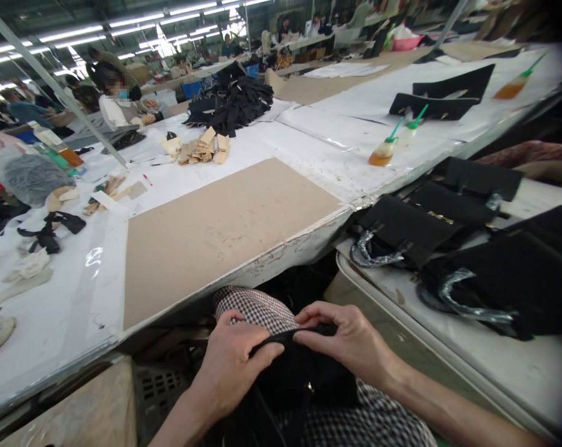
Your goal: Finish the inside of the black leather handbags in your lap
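Note:
A black bag (299, 379) with a small gold-coloured metal piece rests on my lap, over checked cloth (257, 307). Its top edge is pinched on the left by my left hand (236, 357), thumb on the near side. My right hand (346, 338) grips the same edge a little further right, thumb and fingers pressed together on it. Both hands are close together, just beyond the table's front edge on my side. The lower part of the bag is dark and its details are hard to make out.
A brown board (225, 230) lies on the white table (89, 273). Several black bags (402, 226) with wrapped handles lie on a surface at right. Glue bottles (382, 153), black strips (243, 102) and tan pieces (203, 148) stand or lie further back. A person (122, 105) sits across.

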The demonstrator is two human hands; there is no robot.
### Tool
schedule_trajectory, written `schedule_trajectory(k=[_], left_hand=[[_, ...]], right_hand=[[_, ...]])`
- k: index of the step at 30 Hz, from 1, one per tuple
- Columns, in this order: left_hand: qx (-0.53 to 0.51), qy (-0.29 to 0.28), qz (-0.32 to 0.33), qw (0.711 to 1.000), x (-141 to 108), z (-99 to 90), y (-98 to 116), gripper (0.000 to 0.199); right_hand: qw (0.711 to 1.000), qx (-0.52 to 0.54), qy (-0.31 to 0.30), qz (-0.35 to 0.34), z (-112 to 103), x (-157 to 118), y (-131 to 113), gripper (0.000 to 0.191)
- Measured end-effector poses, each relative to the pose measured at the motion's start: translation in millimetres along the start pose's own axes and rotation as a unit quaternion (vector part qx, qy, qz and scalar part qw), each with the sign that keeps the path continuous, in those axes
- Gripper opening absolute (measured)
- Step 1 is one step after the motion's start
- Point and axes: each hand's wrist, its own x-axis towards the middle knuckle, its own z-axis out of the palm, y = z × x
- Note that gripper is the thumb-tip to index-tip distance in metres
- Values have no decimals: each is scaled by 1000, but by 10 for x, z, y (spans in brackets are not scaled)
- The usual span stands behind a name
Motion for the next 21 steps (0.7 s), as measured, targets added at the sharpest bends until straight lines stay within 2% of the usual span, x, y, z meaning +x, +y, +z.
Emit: schedule_trajectory(k=[3,7,10,13,15,19,20,21], left_hand=[[-15,5,27,1000,-21,40,10,35],[-48,-5,34,998,-55,29,-41,34],[-72,-23,40,996,-66,-17,-85,34],[-77,-33,43,996,-74,-79,-77,29],[-57,-20,34,998,-81,-105,-30,27],[23,4,23,999,-64,-81,58,38],[45,-11,30,998,-52,-69,50,39],[65,-34,41,996,-42,-61,27,40]], right_hand=[[996,-61,-44,-46,-29,58,-59,23],[973,-112,-146,-143,-65,149,-156,13],[970,-69,-190,-136,-74,189,-187,17],[975,-25,-200,-91,-73,198,-218,20],[977,-24,-199,-77,-60,184,-253,21],[973,-56,-198,-102,39,130,-223,25],[972,-54,-196,-115,80,129,-180,24],[977,-45,-157,-135,125,136,-130,26]])
